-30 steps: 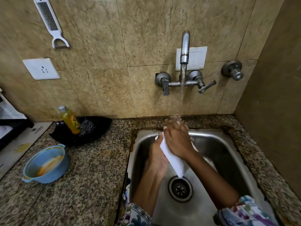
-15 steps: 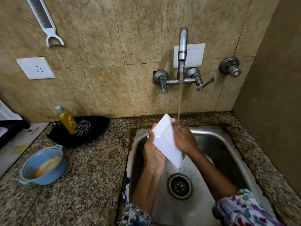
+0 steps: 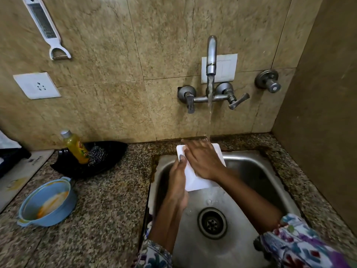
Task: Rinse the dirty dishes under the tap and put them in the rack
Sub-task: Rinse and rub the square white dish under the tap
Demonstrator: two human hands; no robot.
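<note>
A white square plate is held over the steel sink, under the running tap. My left hand grips the plate's left edge, thumb on top. My right hand lies flat on the plate's face with fingers spread, its fingertips in the water stream. Most of the plate is hidden under my right hand. A blue bowl with orange residue sits on the granite counter to the left. No rack is in view.
A black dish by the wall holds a yellow soap bottle and a steel scrubber. A grater and a socket are on the tiled wall. A wall closes the right side. The drain is below the hands.
The plate has gone from tilted on edge to lying flatter under the stream. My right hand has moved from its right edge onto its face. My left hand keeps its grip.
</note>
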